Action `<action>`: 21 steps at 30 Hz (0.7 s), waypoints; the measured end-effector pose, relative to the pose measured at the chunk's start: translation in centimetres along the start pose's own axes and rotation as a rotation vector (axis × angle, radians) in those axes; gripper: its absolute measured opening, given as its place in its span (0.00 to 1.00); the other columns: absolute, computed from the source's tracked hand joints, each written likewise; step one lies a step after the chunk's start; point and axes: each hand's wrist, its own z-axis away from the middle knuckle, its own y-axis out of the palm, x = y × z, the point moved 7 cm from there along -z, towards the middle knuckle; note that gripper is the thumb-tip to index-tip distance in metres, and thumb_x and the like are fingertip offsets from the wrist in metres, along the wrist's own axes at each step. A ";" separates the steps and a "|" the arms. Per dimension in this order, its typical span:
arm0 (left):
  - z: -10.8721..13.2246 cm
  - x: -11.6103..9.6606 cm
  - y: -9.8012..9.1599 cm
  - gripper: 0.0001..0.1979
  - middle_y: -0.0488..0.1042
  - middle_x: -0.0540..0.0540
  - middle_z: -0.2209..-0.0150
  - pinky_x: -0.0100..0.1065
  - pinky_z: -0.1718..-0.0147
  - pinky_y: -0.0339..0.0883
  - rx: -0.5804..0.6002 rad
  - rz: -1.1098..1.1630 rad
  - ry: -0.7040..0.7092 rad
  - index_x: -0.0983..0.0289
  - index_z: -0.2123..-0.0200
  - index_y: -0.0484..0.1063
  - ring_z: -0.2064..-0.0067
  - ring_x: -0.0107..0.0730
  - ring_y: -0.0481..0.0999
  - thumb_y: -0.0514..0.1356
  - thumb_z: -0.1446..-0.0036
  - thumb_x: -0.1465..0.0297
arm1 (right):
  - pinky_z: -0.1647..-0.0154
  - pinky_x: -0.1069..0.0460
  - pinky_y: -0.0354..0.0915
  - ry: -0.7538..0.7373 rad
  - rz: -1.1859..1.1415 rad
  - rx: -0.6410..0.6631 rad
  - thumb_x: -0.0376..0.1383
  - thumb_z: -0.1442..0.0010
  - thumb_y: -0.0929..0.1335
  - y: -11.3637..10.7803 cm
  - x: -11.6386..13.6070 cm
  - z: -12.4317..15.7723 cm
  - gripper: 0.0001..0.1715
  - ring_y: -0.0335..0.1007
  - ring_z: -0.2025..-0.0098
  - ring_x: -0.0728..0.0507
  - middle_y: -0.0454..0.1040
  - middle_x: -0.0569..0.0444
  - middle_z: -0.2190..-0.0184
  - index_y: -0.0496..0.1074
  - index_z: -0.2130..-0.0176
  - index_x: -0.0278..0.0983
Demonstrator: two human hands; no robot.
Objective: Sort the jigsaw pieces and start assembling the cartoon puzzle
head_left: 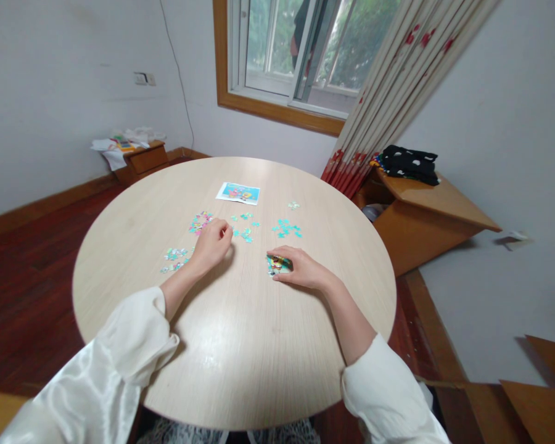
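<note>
My left hand (215, 243) is over the table with its fingers curled into a pinch. Whatever they hold, if anything, is hidden. Right beside its fingertips are loose teal puzzle pieces (246, 235), and a pink and multicoloured pile of pieces (200, 222) lies behind it. My right hand (300, 267) rests on the table, fingers along the far edge and thumb along the near edge of a small joined puzzle section (275, 265). This section shows yellow, teal and dark parts; the hand covers its right side.
A reference picture (238, 193) lies towards the back of the round table (240, 345). Teal pieces (287, 228) are spread behind my right hand, with a pale cluster (293, 205) farther back. More pieces (174, 259) lie left of my left wrist. A wooden cabinet (411, 209) stands beyond, right.
</note>
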 end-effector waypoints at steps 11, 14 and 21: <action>0.0 0.0 0.2 0.11 0.65 0.52 0.76 0.35 0.67 0.60 0.032 0.005 -0.004 0.60 0.80 0.58 0.71 0.34 0.65 0.48 0.46 0.68 | 0.45 0.43 0.60 -0.011 0.057 -0.040 0.36 0.53 0.76 0.0 -0.4 0.0 0.31 0.69 0.50 0.40 0.73 0.46 0.53 0.72 0.49 0.36; 0.0 0.0 0.1 0.11 0.65 0.52 0.76 0.35 0.68 0.60 0.031 0.006 -0.006 0.60 0.80 0.58 0.71 0.34 0.65 0.48 0.47 0.68 | 0.44 0.42 0.59 -0.016 0.051 -0.057 0.35 0.53 0.76 0.2 -0.5 -0.1 0.32 0.69 0.49 0.40 0.73 0.47 0.52 0.71 0.48 0.38; -0.1 0.3 -0.6 0.11 0.66 0.52 0.76 0.35 0.68 0.61 -0.013 -0.004 -0.014 0.60 0.80 0.59 0.71 0.34 0.66 0.48 0.47 0.68 | 0.42 0.43 0.60 -0.019 -0.149 -0.133 0.41 0.50 0.74 0.1 -1.2 -0.3 0.33 0.69 0.47 0.41 0.71 0.46 0.49 0.69 0.45 0.38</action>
